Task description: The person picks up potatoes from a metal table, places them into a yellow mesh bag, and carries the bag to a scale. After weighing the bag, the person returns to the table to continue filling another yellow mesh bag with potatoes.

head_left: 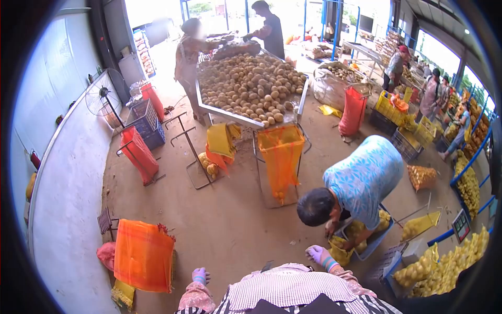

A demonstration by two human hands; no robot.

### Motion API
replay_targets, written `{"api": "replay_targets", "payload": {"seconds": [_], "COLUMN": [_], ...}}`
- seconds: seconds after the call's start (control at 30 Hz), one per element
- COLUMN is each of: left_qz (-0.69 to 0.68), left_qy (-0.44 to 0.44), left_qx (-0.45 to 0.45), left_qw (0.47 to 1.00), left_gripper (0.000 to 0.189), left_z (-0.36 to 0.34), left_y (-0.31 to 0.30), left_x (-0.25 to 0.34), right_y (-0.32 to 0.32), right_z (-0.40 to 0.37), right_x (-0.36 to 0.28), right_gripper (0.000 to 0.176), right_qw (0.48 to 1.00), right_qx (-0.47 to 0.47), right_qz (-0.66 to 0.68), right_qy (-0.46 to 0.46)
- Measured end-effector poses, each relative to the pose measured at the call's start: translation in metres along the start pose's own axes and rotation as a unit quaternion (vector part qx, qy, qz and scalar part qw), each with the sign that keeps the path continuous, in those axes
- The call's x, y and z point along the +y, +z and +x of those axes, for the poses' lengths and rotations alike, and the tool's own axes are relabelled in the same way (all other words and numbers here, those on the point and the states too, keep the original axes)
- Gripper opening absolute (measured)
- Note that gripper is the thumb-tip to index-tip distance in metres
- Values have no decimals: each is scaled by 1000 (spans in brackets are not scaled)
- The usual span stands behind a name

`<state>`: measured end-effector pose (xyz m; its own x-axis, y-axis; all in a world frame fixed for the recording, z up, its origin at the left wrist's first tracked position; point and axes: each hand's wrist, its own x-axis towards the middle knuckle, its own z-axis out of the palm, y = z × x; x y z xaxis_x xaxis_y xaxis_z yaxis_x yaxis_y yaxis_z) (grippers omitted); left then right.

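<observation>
My left hand (pixel 201 276), in a purple glove, hangs at the lower middle, its fingers loosely bent and holding nothing I can see. Also gloved in purple, my right hand (pixel 317 254) is held out in front of my body with loosely curled fingers and nothing visible in them. Close to it, a person in a blue patterned shirt (pixel 366 170) bends over a blue crate (pixel 377 238), with both hands at a yellow mesh bag (pixel 341 252) of potatoes. Ahead, an orange mesh bag (pixel 281 157) hangs on a metal stand below a sorting table (pixel 230 116) heaped with potatoes (pixel 251 83).
To the left lie a stack of orange mesh bags (pixel 142 255) and a red bag (pixel 139 154) on a stand. A fan (pixel 106 94) stands by the wall. Filled yellow bags (pixel 449 267) and a scale display (pixel 461 226) are at right. Several people work farther back.
</observation>
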<state>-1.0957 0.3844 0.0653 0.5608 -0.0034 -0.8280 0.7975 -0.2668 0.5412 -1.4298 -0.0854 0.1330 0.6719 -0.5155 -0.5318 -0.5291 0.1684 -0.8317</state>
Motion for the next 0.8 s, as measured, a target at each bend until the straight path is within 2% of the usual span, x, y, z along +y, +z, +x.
{"api": "replay_targets", "payload": {"seconds": [0.03, 0.1, 0.23, 0.3, 0.4, 0.5, 0.57, 0.7, 0.77, 0.8], "left_qz": [-24, -20, -100, -76, -46, -45, -52, -80, -99, -109], "left_qy": [-8, -40, -49, -51, -43, -32, -30, -40, -43, -44], "left_qx": [-15, 19, -40, -48, -65, -47, -24, 16, 30, 35], "left_qw": [1000, 999, 993, 995, 996, 997, 998, 996, 994, 992], "left_gripper": [12, 14, 8, 5, 5, 5, 5, 5, 4, 4], "left_z": [8, 10, 29, 37, 57, 68, 76, 100, 112, 118], "left_y": [-10, -5, 20, 41, 55, 53, 44, 23, 14, 9], "left_x": [7, 24, 49, 66, 104, 147, 174, 218, 237, 246], "right_y": [9, 25, 53, 70, 99, 135, 157, 216, 245, 262], "right_z": [7, 26, 81, 115, 163, 253, 281, 356, 380, 391], "right_x": [-22, -57, -105, -130, -186, -194, -248, -317, -351, -364], "right_gripper": [25, 24, 27, 30, 31, 33, 35, 40, 43, 43], "right_qw": [999, 999, 998, 996, 985, 980, 977, 949, 910, 908], "right_qx": [-25, -39, -51, -69, -104, -147, -169, -231, -269, -275], "right_qz": [22, 18, -40, -48, -126, -105, -111, -204, -288, -291], "right_qy": [20, 14, -5, -5, -57, -84, -74, -72, -126, -125]}}
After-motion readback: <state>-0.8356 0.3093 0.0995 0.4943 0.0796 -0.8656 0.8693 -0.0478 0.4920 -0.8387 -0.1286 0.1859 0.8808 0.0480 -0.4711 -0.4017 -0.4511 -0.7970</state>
